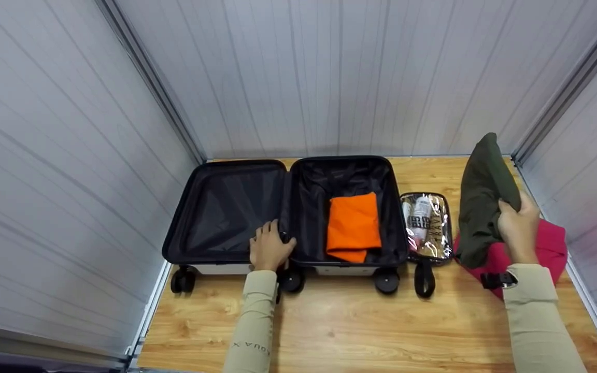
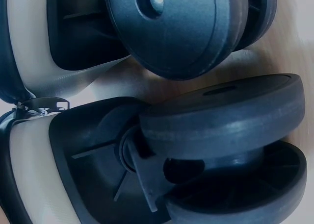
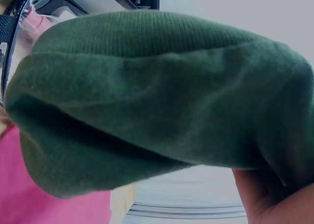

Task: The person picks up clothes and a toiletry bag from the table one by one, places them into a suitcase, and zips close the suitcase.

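Observation:
My right hand grips a folded dark green garment by its right side and holds it up over a pink cloth. In the right wrist view the green garment fills the middle, with ribbed fabric along its top edge. My left hand rests on the front rim of an open black-lined suitcase, where its two halves meet, with the fingers extended forward. A folded orange cloth lies in the right half. The left wrist view shows the suitcase wheels; the left fingers are hidden there.
A clear zipped toiletry bag with bottles inside and a black strap lies right of the suitcase. Light panel walls stand behind and at both sides. The floor is wood-patterned.

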